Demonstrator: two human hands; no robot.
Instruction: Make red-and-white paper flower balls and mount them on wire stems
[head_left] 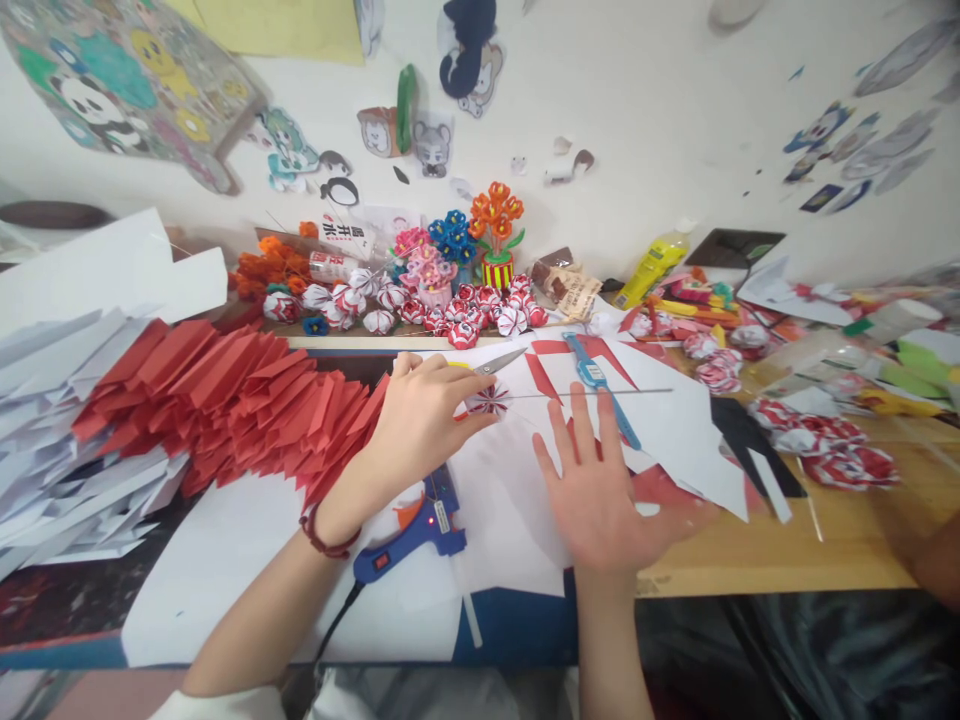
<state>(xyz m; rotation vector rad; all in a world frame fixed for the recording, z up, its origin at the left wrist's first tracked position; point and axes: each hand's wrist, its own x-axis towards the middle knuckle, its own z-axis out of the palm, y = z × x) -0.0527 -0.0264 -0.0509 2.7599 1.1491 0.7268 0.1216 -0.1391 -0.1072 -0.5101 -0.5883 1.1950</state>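
Observation:
My left hand pinches a small red-and-white striped paper flower between thumb and fingertips. From the flower a thin straight stem runs out to the right. My right hand is open, back up and fingers spread, just below the stem; whether it touches the stem I cannot tell. Scissors with yellow handles lie behind the flower, partly covered by my left hand. Under my left wrist rests a blue glue gun with a lit red light. A blue wristwatch lies beyond my right fingertips.
Folded red paper strips and white strips are heaped at left. Finished paper flowers line the back, near a yellow bottle. More rosettes sit at right. Another person's arm shows at the right edge.

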